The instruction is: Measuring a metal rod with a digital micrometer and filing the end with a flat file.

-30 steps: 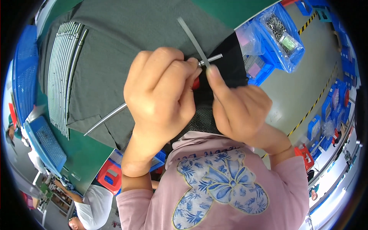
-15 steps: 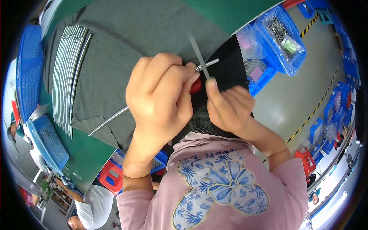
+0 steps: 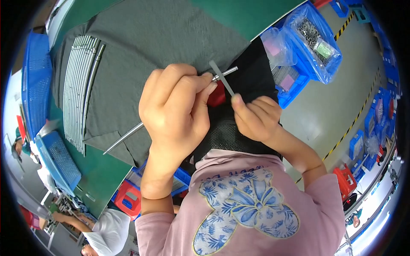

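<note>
My left hand [image 3: 175, 102] is closed around a slim silver metal rod [image 3: 124, 138], which slants from lower left to upper right. The rod's stepped end sticks out past my thumb and forefinger. In my right hand [image 3: 258, 117], pinched between thumb and curled fingers, is a flat grey file [image 3: 223, 80]. It lies across the rod just beyond my left fingertips, looking as if it touches the rod. To the left, a row of similar silver rods [image 3: 76, 94] rests side by side on a dark grey cloth [image 3: 141, 47].
Blue baskets [image 3: 36, 85] stand along the left side of the green table [image 3: 96, 179]. At the right, a blue bin [image 3: 314, 42] lined with plastic holds small metal parts, beside another blue bin [image 3: 290, 91]. A red stool [image 3: 128, 198] and a co-worker in white [image 3: 112, 230] are at lower left.
My right hand has drawn the file down toward me across the rod, so less of it reaches beyond. The rod's end and my left hand have shifted slightly left.
</note>
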Demonstrator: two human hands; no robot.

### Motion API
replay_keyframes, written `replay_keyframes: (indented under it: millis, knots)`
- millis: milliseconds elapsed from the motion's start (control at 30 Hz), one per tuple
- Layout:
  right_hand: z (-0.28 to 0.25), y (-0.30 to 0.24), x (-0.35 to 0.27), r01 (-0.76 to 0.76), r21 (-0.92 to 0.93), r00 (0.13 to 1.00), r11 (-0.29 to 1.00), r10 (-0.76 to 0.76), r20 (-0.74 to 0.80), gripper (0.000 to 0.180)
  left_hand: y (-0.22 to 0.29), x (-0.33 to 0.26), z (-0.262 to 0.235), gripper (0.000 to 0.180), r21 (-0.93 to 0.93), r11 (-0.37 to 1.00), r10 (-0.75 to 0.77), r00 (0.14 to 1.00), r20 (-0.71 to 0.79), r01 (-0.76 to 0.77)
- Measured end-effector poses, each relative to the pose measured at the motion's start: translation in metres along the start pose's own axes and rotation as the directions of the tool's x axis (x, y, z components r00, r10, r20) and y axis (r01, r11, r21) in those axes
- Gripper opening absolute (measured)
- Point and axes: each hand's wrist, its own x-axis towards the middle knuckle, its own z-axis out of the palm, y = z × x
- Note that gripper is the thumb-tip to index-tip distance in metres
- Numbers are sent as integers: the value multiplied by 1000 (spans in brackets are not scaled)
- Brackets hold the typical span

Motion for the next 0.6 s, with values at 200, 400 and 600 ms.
replay_keyframes:
  millis: [200, 400, 600]
  knots:
    - [-3, 16, 16, -421, 442, 853, 793, 511, -106, 39, 0, 0, -1, 17, 31, 999, 5, 1000, 7, -5]
    - [10, 21, 38, -431, 877, 434, -214, 802, 409, 11, 0, 0, -2, 17, 21, 999, -33, 998, 47, 32]
    - [-4, 19, 43, -393, 784, 433, -480, 656, 618, 14, 2, 0, -5, 17, 23, 996, -85, 994, 73, 84]
